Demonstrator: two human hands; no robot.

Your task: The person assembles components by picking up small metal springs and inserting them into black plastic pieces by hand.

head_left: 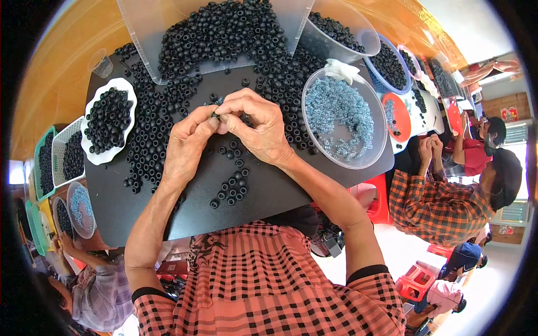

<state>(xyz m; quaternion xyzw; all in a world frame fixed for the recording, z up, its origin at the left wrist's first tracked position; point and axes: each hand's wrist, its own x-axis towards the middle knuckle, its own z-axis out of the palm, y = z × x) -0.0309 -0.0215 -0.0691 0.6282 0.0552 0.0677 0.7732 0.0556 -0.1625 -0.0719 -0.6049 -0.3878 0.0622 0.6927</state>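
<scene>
My left hand and my right hand meet over the dark table, thumbs and fingertips pinched together. Between the fingertips is a small dark piece, mostly covered, apparently one of the black round pieces with holes. Loose black pieces of that kind lie just below my hands, with large heaps on both sides. Behind my hands, a translucent bin lies tipped toward me, spilling more of them. At the right, a round clear tub holds many small bluish coil springs.
A scalloped white plate of black pieces sits at left, near a clear cup. Farther right are a blue basket and a red plate. Co-workers sit on both sides, one in an orange checked shirt. Red stools stand lower right.
</scene>
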